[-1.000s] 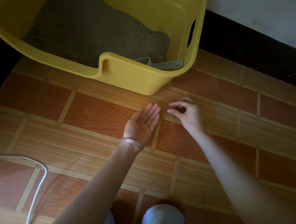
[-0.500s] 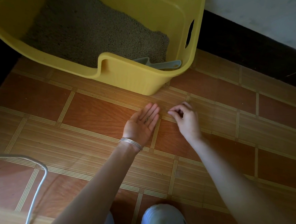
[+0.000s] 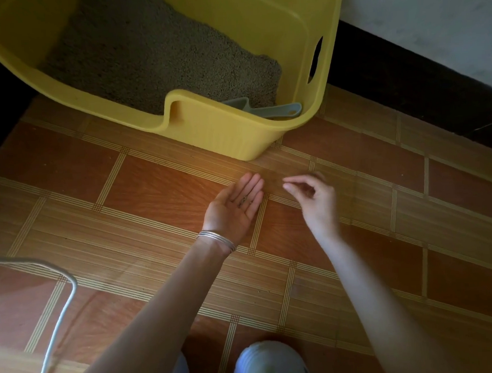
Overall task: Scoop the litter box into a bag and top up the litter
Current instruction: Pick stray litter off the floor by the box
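Fingers (image 3: 253, 188) of the left hand (image 3: 231, 217) lie straight, palm up, with a few dark grains (image 3: 244, 199) on them. Right hand (image 3: 318, 203) beside it pinches thumb to forefinger, possibly on a grain. Yellow plastic litter box (image 3: 221, 133) stands just beyond, grey plastic scoop (image 3: 269, 110) inside.

The litter box (image 3: 221, 133) wall half hides the scoop (image 3: 280, 109).

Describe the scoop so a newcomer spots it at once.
Find the yellow litter box at the top of the view. Inside its near right corner, behind the front wall, lies the scoop. It is the only grey plastic thing in there.
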{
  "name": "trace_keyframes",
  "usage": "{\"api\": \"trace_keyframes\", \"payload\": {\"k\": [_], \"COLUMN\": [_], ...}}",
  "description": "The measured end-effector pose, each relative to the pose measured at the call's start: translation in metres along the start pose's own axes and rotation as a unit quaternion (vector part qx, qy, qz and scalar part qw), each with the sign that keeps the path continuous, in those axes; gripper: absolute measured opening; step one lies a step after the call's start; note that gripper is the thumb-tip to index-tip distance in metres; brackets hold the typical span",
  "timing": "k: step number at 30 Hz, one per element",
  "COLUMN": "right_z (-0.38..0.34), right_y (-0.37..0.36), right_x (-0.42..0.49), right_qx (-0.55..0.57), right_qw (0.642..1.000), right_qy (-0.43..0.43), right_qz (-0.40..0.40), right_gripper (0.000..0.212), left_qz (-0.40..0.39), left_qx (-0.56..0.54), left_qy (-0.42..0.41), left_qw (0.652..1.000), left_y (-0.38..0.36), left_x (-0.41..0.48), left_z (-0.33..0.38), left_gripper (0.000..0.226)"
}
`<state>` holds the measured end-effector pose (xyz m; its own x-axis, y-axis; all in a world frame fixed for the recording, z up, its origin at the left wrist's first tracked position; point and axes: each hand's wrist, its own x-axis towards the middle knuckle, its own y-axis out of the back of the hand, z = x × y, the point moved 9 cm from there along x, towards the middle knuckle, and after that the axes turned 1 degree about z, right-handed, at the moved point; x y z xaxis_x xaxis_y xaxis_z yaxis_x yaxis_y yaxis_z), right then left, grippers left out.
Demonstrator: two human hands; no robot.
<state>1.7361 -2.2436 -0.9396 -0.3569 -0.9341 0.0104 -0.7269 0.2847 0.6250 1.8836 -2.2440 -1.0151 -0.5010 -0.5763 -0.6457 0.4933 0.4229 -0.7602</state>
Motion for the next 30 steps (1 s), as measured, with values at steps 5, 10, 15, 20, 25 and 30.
{"api": "trace_keyframes", "payload": {"k": [5,10,15,20,25,30], "right_z": [0.027,0.016,0.015,0.012,-0.014,-0.049], "right_y": [0.003,-0.004,-0.006,-0.013,-0.023,-0.037], "right_x": [-0.003,0.003,0.010,0.008,0.004,-0.001], "right_qx": [-0.054,-0.064,-0.091,-0.147,-0.107,0.019], "right_qw": [0.997,0.998,0.996,0.989,0.991,0.989], "right_qy": [-0.044,-0.015,-0.003,0.027,0.054,0.089], "right_qz": [-0.024,-0.008,0.013,-0.010,-0.053,-0.114], "right_gripper": [0.014,0.012,0.009,0.006,0.010,0.008], "left_qz": [-0.003,-0.002,-0.004,-0.012,-0.011,0.013], "left_qx": [0.001,0.001,-0.006,-0.010,-0.002,0.006], "left_qy": [0.002,0.004,0.005,0.006,0.005,-0.002], "left_qw": [1.000,1.000,1.000,1.000,1.000,1.000], "left_y": [-0.001,-0.001,0.001,-0.001,-0.003,0.001], "left_x": [0.001,0.001,0.001,0.002,0.001,0.002], "left_z": [-0.003,-0.002,-0.001,-0.001,-0.002,-0.001], "left_gripper": [0.036,0.037,0.038,0.038,0.039,0.040]}}
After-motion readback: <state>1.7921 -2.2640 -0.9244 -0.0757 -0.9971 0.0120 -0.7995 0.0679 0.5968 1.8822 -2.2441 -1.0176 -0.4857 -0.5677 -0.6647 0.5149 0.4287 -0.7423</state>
